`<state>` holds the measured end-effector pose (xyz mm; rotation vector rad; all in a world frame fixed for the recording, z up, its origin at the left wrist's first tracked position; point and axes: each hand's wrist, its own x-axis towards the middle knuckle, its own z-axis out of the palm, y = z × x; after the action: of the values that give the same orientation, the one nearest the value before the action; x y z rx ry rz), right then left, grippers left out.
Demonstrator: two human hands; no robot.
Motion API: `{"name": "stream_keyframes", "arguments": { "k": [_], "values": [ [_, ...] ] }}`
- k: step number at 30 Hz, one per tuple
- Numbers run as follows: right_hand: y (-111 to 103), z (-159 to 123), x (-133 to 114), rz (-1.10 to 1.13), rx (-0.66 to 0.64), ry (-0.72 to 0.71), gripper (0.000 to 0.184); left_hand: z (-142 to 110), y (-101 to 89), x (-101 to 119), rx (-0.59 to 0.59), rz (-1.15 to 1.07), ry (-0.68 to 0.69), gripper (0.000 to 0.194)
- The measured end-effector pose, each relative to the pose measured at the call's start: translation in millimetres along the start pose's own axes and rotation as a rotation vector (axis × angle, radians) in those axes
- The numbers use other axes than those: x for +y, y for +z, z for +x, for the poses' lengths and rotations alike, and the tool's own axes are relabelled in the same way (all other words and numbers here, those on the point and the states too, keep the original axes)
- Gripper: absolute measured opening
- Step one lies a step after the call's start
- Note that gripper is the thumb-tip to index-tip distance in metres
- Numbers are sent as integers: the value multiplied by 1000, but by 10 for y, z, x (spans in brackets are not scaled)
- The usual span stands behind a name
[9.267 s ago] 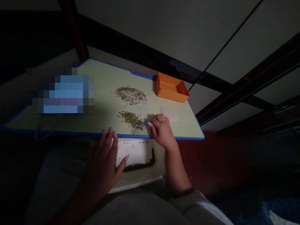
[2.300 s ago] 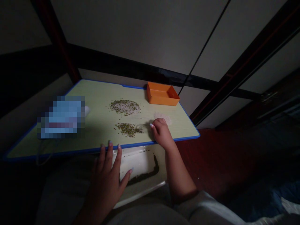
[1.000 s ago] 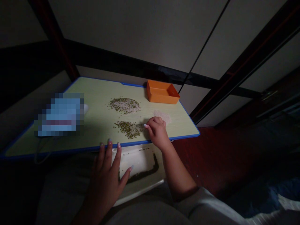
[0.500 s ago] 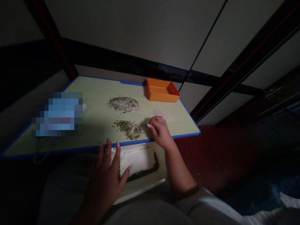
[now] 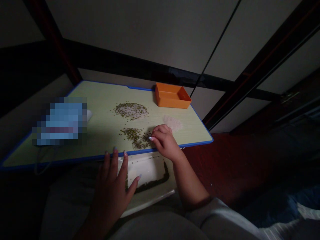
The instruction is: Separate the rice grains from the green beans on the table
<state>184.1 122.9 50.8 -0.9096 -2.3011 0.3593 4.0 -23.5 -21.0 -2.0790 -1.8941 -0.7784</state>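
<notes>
On table (image 5: 97,100), spreading left hand (image 5: 112,178) fingers apart, pinching right hand (image 5: 164,140) fingers on half-hidden tool (image 5: 137,144), potentially risking green grains (image 5: 133,133) spilling nearward if raking hastily.

On our pale, rectangular, blue-edged tabletop (image 5: 100,100) | we find mixed green-and-white grain heap (image 5: 131,110) behind loose green grain heap (image 5: 132,134) | orange rectangular plastic box (image 5: 172,100) rear right | white rectangular basin (image 5: 148,171) before near edge

No lettering, number or sign can be read here. The bluish object (image 5: 61,120) by the left edge of the table (image 5: 100,103) (it is broken into coarse squares) is too obscured for any writing to be made out.
</notes>
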Motion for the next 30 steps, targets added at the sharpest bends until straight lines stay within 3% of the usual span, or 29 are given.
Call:
{"name": "stream_keyframes", "arguments": {
  "k": [16,26,30],
  "values": [
    [123,70,-26,-128,94,99,20,20,-11,8,13,-20,9,85],
    [-79,-22,214,-50,255,178,27,-6,-20,6,-9,-15,-13,83],
    [-110,-36,269,-155,206,254,24,-1,-14,7,-16,-16,-27,84]
  ]
}}
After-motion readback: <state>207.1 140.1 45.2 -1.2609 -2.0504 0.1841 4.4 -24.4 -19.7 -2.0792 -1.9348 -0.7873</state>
